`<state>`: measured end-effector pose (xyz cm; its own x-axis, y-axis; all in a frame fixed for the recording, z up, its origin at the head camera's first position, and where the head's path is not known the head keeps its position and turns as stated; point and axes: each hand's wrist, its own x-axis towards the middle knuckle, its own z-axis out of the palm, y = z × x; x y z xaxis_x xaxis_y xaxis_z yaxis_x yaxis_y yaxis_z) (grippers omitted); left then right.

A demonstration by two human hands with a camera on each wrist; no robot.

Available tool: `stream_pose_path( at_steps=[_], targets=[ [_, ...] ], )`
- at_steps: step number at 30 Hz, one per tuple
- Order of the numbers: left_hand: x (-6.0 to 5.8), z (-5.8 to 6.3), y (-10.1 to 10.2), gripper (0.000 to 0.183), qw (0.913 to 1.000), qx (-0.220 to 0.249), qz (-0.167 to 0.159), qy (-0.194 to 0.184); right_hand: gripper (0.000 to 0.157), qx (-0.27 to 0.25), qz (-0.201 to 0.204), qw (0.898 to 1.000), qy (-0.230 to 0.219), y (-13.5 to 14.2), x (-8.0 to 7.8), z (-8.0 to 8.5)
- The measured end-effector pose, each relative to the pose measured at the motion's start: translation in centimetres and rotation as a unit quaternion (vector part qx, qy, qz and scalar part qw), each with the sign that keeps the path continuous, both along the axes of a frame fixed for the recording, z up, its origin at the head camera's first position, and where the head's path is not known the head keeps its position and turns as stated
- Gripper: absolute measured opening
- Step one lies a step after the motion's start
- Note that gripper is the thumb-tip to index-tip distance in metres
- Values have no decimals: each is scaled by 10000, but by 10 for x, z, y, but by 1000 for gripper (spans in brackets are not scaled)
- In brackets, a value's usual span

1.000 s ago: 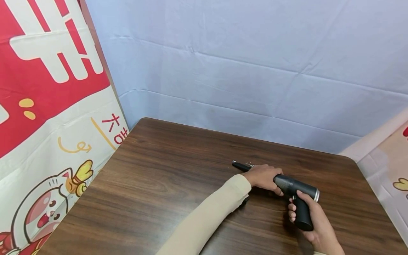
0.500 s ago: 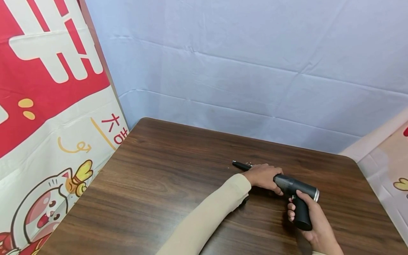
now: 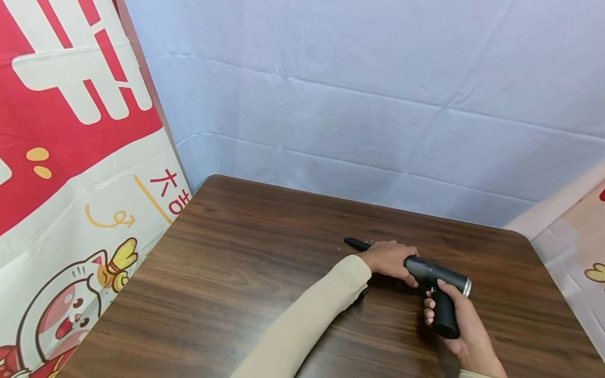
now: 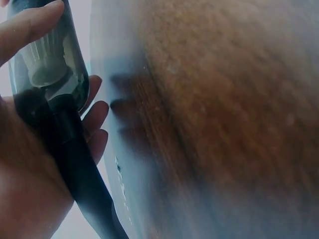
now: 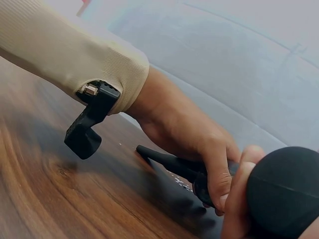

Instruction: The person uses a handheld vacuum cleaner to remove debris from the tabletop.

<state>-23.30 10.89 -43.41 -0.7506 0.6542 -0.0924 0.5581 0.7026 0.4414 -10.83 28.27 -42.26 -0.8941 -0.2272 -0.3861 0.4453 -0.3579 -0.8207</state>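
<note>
The vacuum (image 3: pixel 444 275) sits at four o'clock in my view; left fingers (image 4: pixel 96 117) curl round its front, right fingers (image 3: pixel 429 313) grip its handle (image 3: pixel 446 317). I'd best angle the nozzle (image 3: pixel 356 243) low toward the specks (image 5: pixel 180 183).

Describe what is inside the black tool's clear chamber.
Inside the clear chamber, a pale ribbed part shows; whatever the left hand covers cannot be seen.

handheld vacuum (image 3: pixel 436 272): black, silver-rimmed | bits (image 5: pixel 181 183): white | sleeve (image 3: pixel 307 315): cream | tabletop (image 3: pixel 227 247): brown wood grain | cloth (image 3: pixel 354 79): pale blue
</note>
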Motion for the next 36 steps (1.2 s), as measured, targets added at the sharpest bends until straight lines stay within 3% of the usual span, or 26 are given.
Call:
stream_pose_path(
  at_steps=[19,26,36],
  targets=[
    [4,0,0,49,9999,-10,117,-52,34,244,3,9995,-214,1,0,1],
    [11,0,3,48,9995,41,272,-166,36,304,231,9988,-315,9,3,1],
    [20,3,4,43,9977,162,465,-459,41,-19,704,9966,-416,18,4,3]
  ],
)
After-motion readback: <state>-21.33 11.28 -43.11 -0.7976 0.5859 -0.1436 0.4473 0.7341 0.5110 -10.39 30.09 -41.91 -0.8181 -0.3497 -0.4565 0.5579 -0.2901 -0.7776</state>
